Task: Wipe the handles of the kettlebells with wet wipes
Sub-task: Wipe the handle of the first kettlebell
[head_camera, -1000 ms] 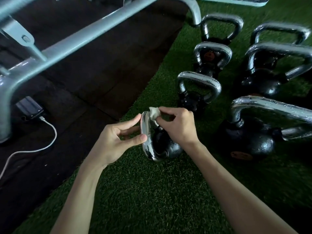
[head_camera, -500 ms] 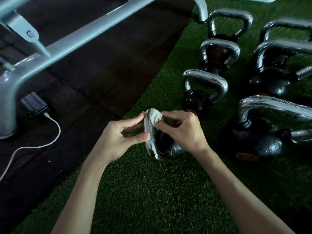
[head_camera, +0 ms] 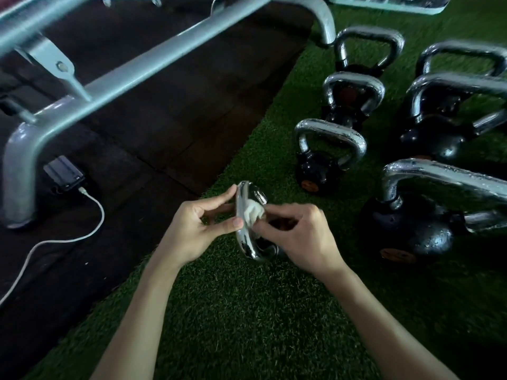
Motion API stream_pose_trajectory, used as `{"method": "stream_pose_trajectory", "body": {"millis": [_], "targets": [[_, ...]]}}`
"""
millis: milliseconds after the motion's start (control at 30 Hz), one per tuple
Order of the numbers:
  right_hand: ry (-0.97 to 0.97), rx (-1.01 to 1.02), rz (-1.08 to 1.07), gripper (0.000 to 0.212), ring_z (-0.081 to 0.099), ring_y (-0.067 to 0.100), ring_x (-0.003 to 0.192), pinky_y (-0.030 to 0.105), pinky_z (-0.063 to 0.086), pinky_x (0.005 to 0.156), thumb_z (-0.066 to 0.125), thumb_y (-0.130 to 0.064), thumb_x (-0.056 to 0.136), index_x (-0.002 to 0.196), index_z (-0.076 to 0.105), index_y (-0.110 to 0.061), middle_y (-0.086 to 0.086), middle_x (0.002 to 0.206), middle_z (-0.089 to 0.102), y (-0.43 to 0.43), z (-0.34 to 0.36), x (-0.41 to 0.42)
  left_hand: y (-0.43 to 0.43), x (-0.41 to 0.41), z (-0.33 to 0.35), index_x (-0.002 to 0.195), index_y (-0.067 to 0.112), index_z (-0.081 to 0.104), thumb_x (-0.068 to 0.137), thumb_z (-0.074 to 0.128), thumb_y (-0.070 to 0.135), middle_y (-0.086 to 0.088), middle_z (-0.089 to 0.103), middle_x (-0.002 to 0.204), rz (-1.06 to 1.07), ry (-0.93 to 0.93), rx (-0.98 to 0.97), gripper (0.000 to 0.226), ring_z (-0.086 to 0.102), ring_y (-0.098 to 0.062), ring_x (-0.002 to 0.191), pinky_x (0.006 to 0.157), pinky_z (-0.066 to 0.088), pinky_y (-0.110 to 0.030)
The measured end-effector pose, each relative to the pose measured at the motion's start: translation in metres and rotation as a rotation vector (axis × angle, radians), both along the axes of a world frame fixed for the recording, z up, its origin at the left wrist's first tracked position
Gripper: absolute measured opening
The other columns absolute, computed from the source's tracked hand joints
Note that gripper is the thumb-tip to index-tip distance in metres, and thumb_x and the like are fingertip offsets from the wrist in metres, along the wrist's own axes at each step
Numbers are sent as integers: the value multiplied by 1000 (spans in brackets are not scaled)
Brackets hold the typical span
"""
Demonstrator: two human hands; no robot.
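The kettlebell handle, chromed and seen edge-on, is located on the green turf close to the turf's left edge, where the dark rubber floor begins. The handle is pinched from the left between thumb and forefinger of the left hand. A crumpled white wet wipe is pressed against the handle's upper right side by the curled fingertips of the right hand. The black body of this kettlebell is mostly hidden behind the right hand. Bare turf extends from the hands toward the near edge, crossed only by the forearms. To the right and beyond, room is bounded by two rows of further kettlebells; the nearest large one stands near the right hand but apart from it. On the rubber floor, a grey metal frame, a dark device and its white cable lie well apart from the hands.
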State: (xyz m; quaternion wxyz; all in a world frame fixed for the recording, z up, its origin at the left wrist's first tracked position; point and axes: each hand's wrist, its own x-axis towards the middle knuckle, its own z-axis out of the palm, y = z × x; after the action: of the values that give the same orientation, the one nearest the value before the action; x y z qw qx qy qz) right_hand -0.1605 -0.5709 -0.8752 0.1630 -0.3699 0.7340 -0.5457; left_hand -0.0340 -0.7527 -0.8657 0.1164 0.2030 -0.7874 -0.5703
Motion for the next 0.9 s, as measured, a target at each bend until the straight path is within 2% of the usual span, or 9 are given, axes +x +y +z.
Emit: {"method": "stream_pose_trajectory", "body": {"millis": [133, 233, 367, 467, 567, 700, 800, 900], "targets": [[166, 2, -2, 26, 69, 5, 82, 25, 53, 82, 83, -30, 80, 104, 81, -20, -15, 94, 77, 25, -11, 25, 1, 2, -3, 136, 30, 59, 75, 81, 22, 23, 69, 122, 1, -12, -1, 65, 61, -1, 124, 104, 47, -18], [237, -48, -57, 24, 64, 6, 75, 24, 52, 72, 81, -34, 80, 100, 81, -21, -14, 88, 77, 17, -4, 21, 5, 2, -3, 137, 30, 58, 76, 80, 24, 25, 69, 122, -4, -13, -17, 65, 59, -1, 126, 105, 47, -19], [348, -49, -87, 24, 57, -8, 73, 16, 47, 74, 84, -24, 79, 101, 81, -17, -11, 93, 78, 13, -3, 21, 4, -1, 4, 138, 26, 59, 75, 79, 23, 28, 70, 116, 7, -21, -14, 66, 62, 3, 120, 95, 49, -11], [356, -26, -46, 23, 65, -3, 85, 26, 51, 86, 80, -25, 81, 102, 81, -15, -11, 98, 78, 27, -22, 28, 2, -1, 8, 138, 27, 57, 76, 79, 23, 38, 66, 111, -6, -44, -30, 66, 59, 11, 118, 91, 45, -3], [439, 36, -22, 22, 65, 5, 90, 37, 54, 92, 78, -24, 83, 103, 80, -15, -10, 100, 77, 37, -35, 23, 1, 2, 9, 137, 32, 58, 75, 80, 24, 39, 64, 114, -10, -78, -36, 66, 59, 10, 120, 92, 45, -4], [472, 33, -26, 24, 65, 9, 89, 21, 48, 86, 82, -19, 80, 104, 80, -16, -11, 99, 77, 35, -29, 17, 3, 0, 13, 136, 36, 58, 75, 83, 28, 34, 67, 116, -9, -112, -36, 67, 59, 8, 121, 96, 44, -6], [440, -9, -55, 26, 66, 6, 91, 27, 49, 92, 83, -18, 79, 105, 80, -16, -11, 102, 77, 37, -30, 22, 7, -7, 22, 139, 36, 58, 75, 84, 31, 33, 68, 112, -30, -159, -63, 69, 56, 14, 121, 93, 42, -3], [449, 71, -39, 26, 62, 7, 87, 24, 49, 84, 84, -21, 80, 105, 80, -16, -10, 101, 77, 48, -42, 18, 12, -12, 30, 139, 39, 58, 74, 87, 34, 40, 64, 107, -29, -214, -155, 71, 52, 25, 112, 84, 44, -2]]}}
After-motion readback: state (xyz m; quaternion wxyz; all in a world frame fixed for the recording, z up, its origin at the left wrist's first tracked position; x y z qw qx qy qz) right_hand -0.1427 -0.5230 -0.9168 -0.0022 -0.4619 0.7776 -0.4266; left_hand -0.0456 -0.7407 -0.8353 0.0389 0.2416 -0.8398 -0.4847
